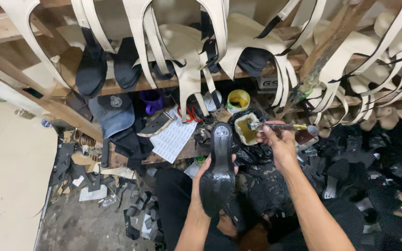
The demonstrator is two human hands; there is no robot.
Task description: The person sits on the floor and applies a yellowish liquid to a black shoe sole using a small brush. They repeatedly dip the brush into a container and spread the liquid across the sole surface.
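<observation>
My left hand (200,182) grips a black shoe sole (218,172) from underneath, its glossy underside facing up and its narrow end pointing away from me. My right hand (278,142) holds a glue brush (280,126) by its handle. The bristle end rests over a small open glue container (246,131) of yellowish adhesive just beyond the sole's tip.
A wooden rack (131,86) overhead carries cream-coloured upper straps (189,56) and dark shoe parts. Beneath it stand a yellow tin (238,100), a purple mug (152,101), red scissors (189,114) and a white paper sheet (173,138). Black and white offcuts (117,195) litter the floor.
</observation>
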